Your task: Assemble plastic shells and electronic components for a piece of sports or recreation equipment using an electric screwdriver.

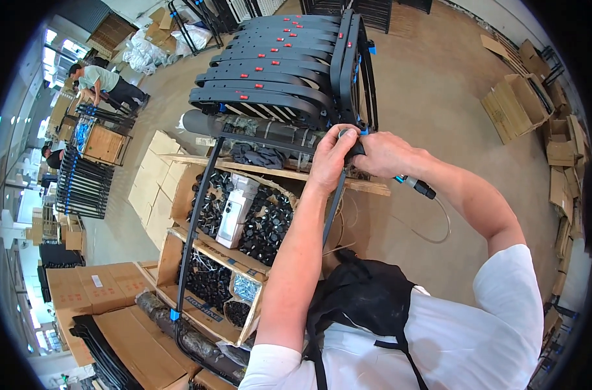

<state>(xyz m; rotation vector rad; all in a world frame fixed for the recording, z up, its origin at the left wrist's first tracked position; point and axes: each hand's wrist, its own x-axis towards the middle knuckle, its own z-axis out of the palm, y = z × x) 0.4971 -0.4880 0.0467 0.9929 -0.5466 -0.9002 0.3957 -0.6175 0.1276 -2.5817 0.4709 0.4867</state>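
Observation:
In front of me a bent black tube frame (pixel 201 208) lies across the boxes, with blue clips on it. My left hand (pixel 333 159) is closed around its far right corner, the thumb against a small round dark part. Right beside it my right hand (pixel 390 155) grips a pneumatic screwdriver (pixel 420 187). The dark front end of this driver points at the frame's corner between my hands, and its back end trails a thin hose. Whether its tip touches the frame is hidden by my fingers.
Stacked black frames (pixel 270 71) with red tabs stand beyond my hands. Below are cardboard boxes (pixel 185 188) of black plastic parts, a white device (pixel 236 211) and a bag of screws (pixel 245 288). The hose (pixel 448 227) hangs over the floor. Another person (pixel 104 81) works at far left.

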